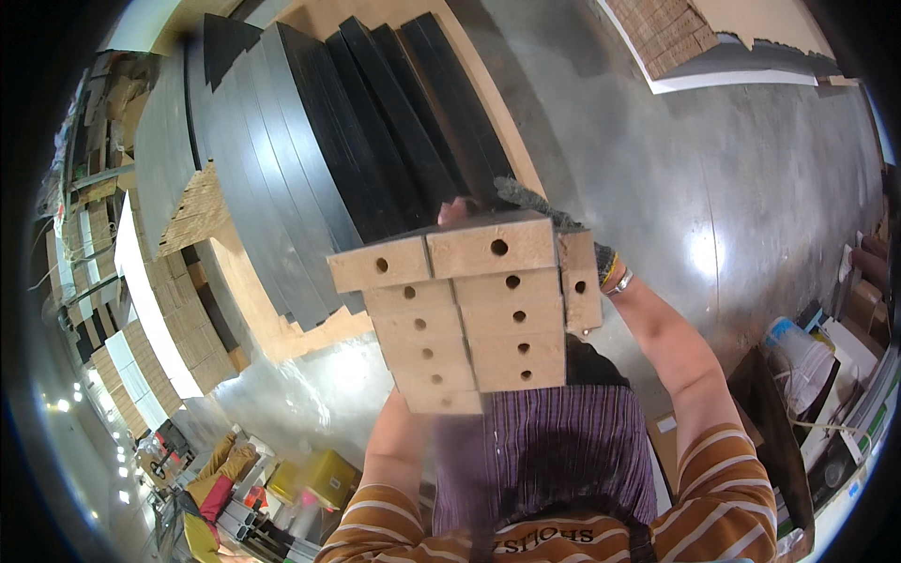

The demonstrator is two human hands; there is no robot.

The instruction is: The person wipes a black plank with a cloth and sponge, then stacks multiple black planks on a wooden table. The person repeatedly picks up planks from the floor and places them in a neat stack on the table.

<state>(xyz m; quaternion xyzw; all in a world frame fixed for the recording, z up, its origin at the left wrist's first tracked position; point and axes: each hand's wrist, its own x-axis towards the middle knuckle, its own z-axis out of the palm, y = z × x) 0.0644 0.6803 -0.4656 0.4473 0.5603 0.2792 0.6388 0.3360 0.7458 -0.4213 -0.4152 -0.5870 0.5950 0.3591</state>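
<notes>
A stack of boards [469, 328] is in front of my body, light brown ends facing me, each with a round drilled hole. Two columns sit side by side, and one more board [581, 286] stands on edge along the right. My right hand [563, 218], in a dark grey knit glove with a yellow cuff, grips the stack's far right side. Behind the boards my left forearm [383, 446] disappears. A blurred skin-coloured patch at the stack's far top edge looks like fingers of my left hand [456, 209]; the rest of that hand is hidden.
Long black boards [375, 122] and grey panels [267, 131] lie piled on a brown base sheet [502, 103] ahead. More stacked panels [155, 310] and a rack [89, 197] line the left. Another pallet stack [666, 47] stands far right. Yellow bins [328, 477] and a bucket [798, 347] sit nearer.
</notes>
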